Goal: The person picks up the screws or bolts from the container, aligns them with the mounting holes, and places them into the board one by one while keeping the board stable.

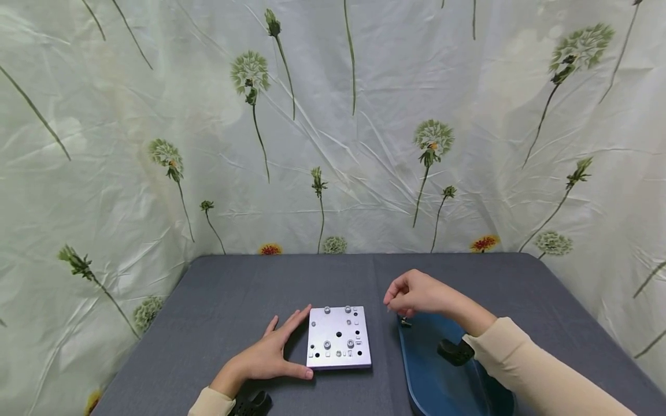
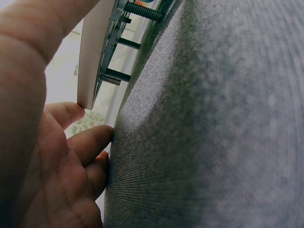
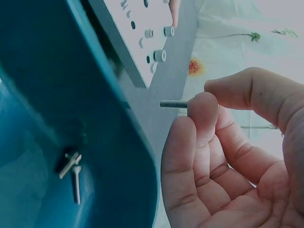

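A silver metal plate (image 1: 338, 335) with several screws and holes lies on the table. My left hand (image 1: 273, 349) spreads along its left side, thumb at the near corner and index finger at the far one, the fingers nearly straight. From low down in the left wrist view, threaded screw ends (image 2: 142, 10) stick out below the plate. My right hand (image 1: 416, 293) is over the far left end of the blue tray (image 1: 442, 370). Between thumb and fingertips it pinches a small screw (image 3: 174, 104), its thread pointing toward the plate; the head is hidden by the fingers.
Loose screws (image 3: 73, 173) lie in the blue tray, near its far left corner. A dark grey cloth (image 1: 250, 283) covers the table. Behind the table's far edge hangs a pale flowered curtain (image 1: 364, 162).
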Demonstrator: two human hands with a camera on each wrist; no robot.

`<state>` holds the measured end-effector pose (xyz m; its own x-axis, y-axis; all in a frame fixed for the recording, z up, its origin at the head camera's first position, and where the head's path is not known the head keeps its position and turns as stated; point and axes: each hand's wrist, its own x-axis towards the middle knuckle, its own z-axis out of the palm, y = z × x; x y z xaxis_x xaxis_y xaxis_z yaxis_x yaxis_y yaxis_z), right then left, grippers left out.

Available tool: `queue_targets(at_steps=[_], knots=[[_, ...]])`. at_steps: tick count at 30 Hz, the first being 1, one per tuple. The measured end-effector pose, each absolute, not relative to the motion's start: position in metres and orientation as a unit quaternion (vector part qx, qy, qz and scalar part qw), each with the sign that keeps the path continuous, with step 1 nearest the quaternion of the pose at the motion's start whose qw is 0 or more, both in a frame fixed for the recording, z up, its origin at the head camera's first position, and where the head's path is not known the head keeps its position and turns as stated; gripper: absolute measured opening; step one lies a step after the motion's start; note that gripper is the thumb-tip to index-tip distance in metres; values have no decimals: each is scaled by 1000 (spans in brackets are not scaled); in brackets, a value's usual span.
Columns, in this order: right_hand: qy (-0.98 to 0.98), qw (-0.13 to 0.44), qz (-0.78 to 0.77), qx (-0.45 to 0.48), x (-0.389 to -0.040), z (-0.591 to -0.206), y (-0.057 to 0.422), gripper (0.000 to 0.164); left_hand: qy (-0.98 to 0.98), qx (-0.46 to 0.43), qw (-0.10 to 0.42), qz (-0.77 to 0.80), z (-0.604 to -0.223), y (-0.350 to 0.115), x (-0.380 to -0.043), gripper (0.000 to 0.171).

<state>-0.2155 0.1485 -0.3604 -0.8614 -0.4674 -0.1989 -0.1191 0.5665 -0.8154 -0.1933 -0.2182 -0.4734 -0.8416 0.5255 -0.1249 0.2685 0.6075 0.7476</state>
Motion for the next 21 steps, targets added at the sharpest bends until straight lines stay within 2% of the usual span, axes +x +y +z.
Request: queue_targets(at_steps=[21], knots=[[865,208,-420,-177,-218,-370,114,14,880,227,169,382,-475,-218,-195,127]])
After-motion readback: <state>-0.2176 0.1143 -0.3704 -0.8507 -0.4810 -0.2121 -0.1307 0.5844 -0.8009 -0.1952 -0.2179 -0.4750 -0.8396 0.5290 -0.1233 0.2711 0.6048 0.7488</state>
